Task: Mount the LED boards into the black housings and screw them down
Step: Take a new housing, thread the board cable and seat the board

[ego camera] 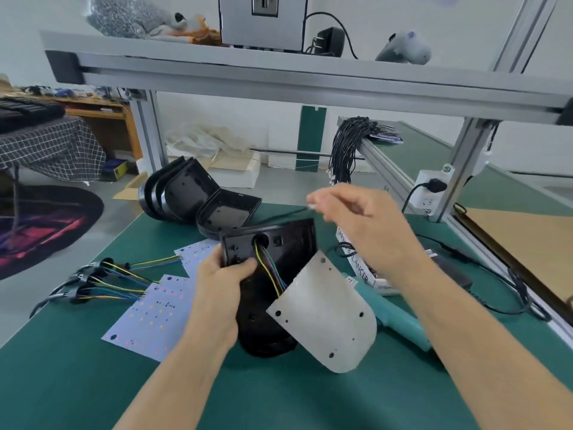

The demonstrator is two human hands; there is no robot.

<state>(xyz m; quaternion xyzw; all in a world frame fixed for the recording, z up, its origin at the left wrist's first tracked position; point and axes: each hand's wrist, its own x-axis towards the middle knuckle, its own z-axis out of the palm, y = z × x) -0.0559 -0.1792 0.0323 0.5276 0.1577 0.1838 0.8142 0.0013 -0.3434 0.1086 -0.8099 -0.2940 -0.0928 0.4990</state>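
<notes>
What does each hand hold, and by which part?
Left hand grips the black plastic housing at its upper left edge. Right hand pinches something blurred.

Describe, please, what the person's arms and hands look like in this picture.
Both forearms are bare right up to the picture's edge: no sleeves, gloves, watch or rings show. The left hand is sharp. The right hand is blurred around its fingers, so small details there cannot be told.

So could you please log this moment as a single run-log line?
step: cable threading | left hand: grips black housing | right hand: pulls cable end | LED board: hanging by wires, unseated | screws: none driven
</notes>
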